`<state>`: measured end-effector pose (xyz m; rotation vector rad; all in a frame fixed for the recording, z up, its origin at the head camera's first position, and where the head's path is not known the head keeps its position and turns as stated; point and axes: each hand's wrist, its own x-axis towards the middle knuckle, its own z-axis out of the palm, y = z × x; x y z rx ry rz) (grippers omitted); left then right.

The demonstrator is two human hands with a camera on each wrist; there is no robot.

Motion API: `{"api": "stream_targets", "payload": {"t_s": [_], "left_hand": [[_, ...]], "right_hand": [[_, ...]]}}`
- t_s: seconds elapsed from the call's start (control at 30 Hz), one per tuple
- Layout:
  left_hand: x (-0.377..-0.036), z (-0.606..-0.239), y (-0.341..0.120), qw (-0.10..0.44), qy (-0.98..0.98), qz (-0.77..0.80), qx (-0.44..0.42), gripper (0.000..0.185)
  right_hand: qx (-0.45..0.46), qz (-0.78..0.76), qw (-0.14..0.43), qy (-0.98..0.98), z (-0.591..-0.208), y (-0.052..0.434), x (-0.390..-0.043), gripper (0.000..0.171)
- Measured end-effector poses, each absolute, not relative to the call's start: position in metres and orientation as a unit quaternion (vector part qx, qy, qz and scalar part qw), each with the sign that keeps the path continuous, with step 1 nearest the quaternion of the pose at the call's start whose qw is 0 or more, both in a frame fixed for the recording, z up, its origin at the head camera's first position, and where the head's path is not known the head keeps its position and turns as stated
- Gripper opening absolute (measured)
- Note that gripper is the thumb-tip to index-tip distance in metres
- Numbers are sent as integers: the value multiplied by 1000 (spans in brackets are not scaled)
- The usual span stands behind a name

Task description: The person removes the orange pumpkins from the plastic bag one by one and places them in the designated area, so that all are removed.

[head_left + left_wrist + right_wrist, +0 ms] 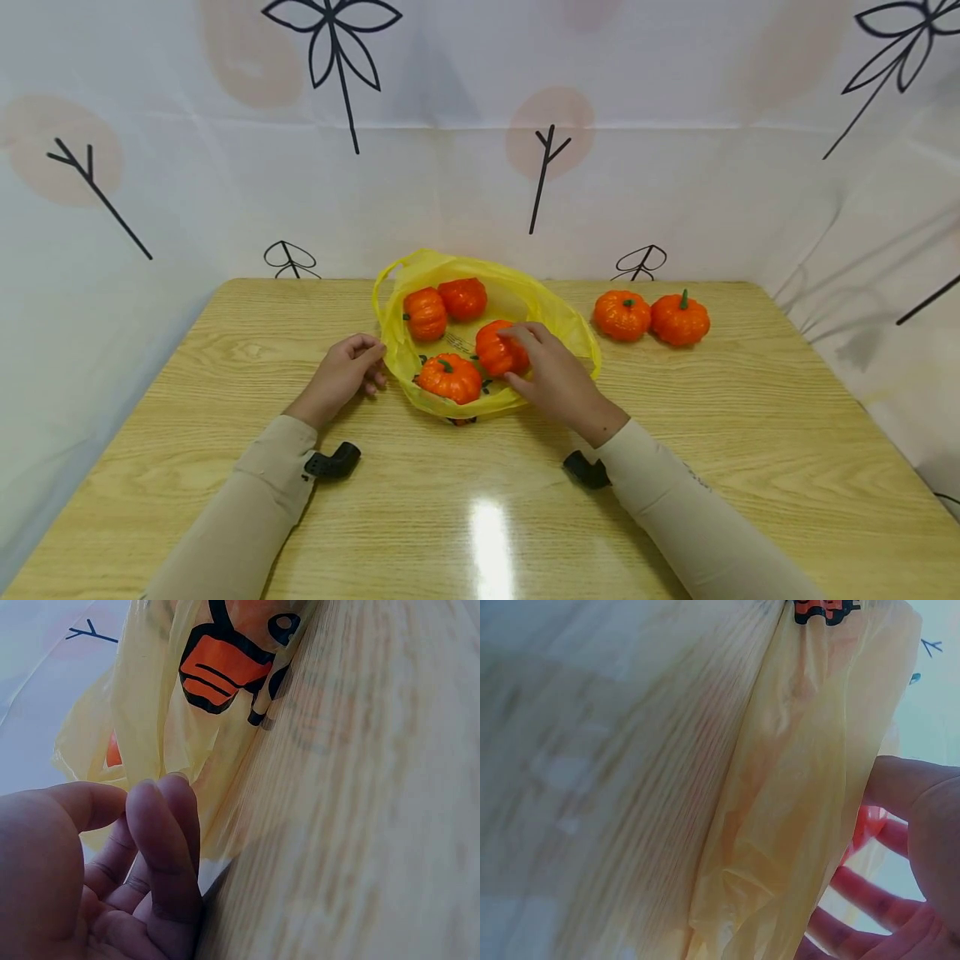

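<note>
A yellow plastic bag (pixel 551 304) lies with its mouth spread wide on the table, several small orange pumpkins (pixel 450 379) inside it. At the bag's left rim, my left hand (pixel 347 375) pinches the thin plastic between thumb and forefinger. My right hand (pixel 558 379) reaches over the right rim, fingers and thumb curved round a pumpkin (pixel 497 348) in the bag. The right wrist view shows part of that pumpkin (pixel 864 829) between the fingers, the rest behind the yellow film. Two more pumpkins (pixel 425 314) (pixel 462 298) sit at the back of the bag.
Two pumpkins, one squat (pixel 622 315) and one with an upright green stem (pixel 680 318), stand side by side right of the bag. The wooden table (pixel 750 450) meets a patterned cloth wall (pixel 450 192) at its far edge.
</note>
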<state>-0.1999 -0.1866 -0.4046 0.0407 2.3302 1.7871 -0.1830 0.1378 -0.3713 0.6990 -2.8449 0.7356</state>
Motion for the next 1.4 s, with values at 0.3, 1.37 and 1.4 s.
{"api": "stream_targets", "payload": {"t_s": [0.3, 1.37, 1.4], "left_hand": [[-201, -405, -187, 102, 788, 606, 18, 32], [-200, -403, -186, 101, 787, 608, 15, 32], [-200, -403, -186, 102, 787, 608, 15, 32]], "right_hand": [[209, 260, 55, -941, -369, 137, -180, 58], [205, 259, 47, -943, -368, 138, -180, 64], [205, 258, 46, -943, -367, 138, -180, 64]]}}
